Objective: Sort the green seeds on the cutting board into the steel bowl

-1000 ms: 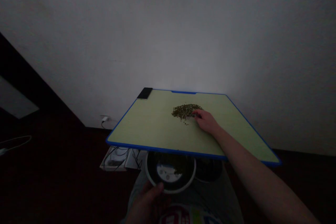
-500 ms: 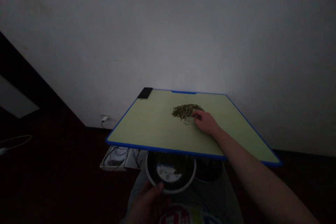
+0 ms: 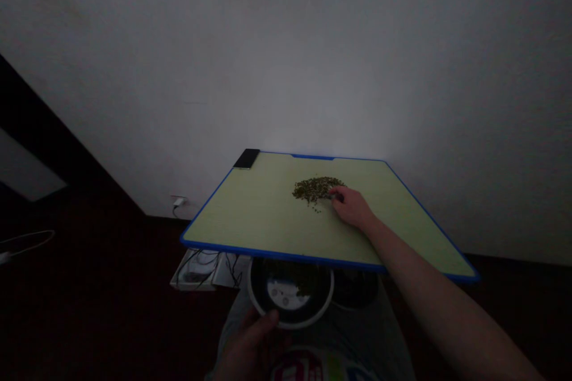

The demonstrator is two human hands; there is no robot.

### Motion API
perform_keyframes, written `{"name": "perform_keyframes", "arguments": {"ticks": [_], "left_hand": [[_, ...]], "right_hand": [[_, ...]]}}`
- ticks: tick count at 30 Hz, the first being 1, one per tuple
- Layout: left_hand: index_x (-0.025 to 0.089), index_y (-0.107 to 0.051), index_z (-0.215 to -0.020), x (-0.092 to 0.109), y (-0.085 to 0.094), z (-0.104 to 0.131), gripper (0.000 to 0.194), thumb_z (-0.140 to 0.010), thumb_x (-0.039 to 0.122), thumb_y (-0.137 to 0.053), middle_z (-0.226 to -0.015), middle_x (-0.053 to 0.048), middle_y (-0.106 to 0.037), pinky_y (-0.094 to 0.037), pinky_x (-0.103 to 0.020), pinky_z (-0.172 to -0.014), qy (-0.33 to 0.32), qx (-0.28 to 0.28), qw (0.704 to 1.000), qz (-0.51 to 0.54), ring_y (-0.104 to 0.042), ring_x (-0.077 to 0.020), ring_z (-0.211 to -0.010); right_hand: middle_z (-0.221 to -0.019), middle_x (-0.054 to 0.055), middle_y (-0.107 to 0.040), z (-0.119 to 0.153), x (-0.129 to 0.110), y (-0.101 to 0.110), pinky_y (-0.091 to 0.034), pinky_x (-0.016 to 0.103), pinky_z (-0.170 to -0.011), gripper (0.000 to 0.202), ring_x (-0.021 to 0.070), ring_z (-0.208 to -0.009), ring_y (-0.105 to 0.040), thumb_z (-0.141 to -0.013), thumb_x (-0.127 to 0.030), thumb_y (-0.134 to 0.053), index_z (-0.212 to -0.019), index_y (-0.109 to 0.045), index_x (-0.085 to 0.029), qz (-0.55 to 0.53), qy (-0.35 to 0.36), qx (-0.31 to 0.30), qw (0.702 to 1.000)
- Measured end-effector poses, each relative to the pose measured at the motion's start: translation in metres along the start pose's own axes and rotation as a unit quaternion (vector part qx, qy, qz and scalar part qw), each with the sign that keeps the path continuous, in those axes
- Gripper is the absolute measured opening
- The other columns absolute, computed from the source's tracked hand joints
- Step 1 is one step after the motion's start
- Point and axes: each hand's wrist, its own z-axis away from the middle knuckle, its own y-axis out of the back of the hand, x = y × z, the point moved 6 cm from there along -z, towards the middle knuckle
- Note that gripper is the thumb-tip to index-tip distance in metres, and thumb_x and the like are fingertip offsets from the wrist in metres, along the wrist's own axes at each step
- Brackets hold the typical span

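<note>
On the pale yellow-green table (image 3: 250, 214) with a blue rim lies a loose pile of small brown-green grains or seeds (image 3: 315, 189). My right hand (image 3: 351, 205) rests at the pile's right edge, fingers curled and pinched together; whatever is between the fingertips is too small to make out. Below the table's front edge, my left hand (image 3: 254, 339) grips the near rim of a round bowl (image 3: 308, 318), its thumb over the rim. Dark greenish material (image 3: 306, 283) lies inside that bowl, partly hidden by the table.
A black phone (image 3: 246, 159) lies on the table's far left corner. Beneath the table sit white boxes with cables (image 3: 199, 268) and a second dark container (image 3: 355, 289). Behind stands a grey wall (image 3: 313, 59) with a plugged-in charger (image 3: 179, 201) low on the left.
My right fingers have shifted very slightly at the pile's edge. The left hand and the bowl stay where they were.
</note>
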Motion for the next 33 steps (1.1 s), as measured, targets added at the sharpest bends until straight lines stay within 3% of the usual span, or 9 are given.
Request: {"name": "perform_keyframes", "arguments": {"ticks": [10,15,21,33], "left_hand": [[0.022,-0.059,-0.116,0.0017,0.0016,0.003,0.052,-0.068,0.021,-0.08,-0.104,-0.008,-0.079,-0.055,-0.037,-0.084,0.009,0.029,0.999,-0.026,-0.071,-0.0293,-0.103],[0.022,-0.058,-0.123,0.0029,0.0006,0.0024,0.062,-0.065,0.021,-0.081,-0.1,-0.009,-0.08,-0.055,-0.038,-0.083,0.005,0.017,1.0,-0.021,-0.073,-0.0297,-0.098],[0.022,-0.059,-0.124,0.0009,0.0015,0.0016,0.065,-0.064,0.025,-0.083,-0.108,-0.011,-0.078,-0.054,-0.04,-0.087,0.011,0.019,1.0,-0.017,-0.071,-0.0315,-0.102],[0.022,-0.058,-0.125,-0.0003,0.0058,-0.0013,0.065,-0.064,0.024,-0.082,-0.101,-0.01,-0.08,-0.053,-0.043,-0.09,0.007,0.026,0.999,-0.019,-0.071,-0.0316,-0.101]], "right_hand": [[-0.072,0.001,-0.068,0.0009,-0.0034,-0.0017,-0.042,0.025,-0.067,0.029,0.0151,-0.066,-0.057,-0.075,-0.015,-0.053,-0.097,-0.07,-0.019,-0.01,0.022,-0.003,1.0],[-0.075,0.002,-0.069,0.0003,-0.0006,-0.0004,-0.043,0.026,-0.069,0.028,0.0163,-0.069,-0.059,-0.076,-0.015,-0.053,-0.097,-0.07,-0.019,0.003,0.008,0.005,1.0],[-0.08,0.005,-0.07,-0.0004,-0.0009,-0.0002,-0.045,0.028,-0.074,0.031,0.0174,-0.073,-0.061,-0.078,-0.016,-0.053,-0.104,-0.07,-0.017,0.012,-0.005,0.002,1.0],[-0.086,0.006,-0.071,-0.0016,-0.0005,-0.004,-0.046,0.029,-0.077,0.031,0.0182,-0.077,-0.062,-0.083,-0.018,-0.053,-0.108,-0.07,-0.017,-0.001,0.009,-0.005,1.0]]}}
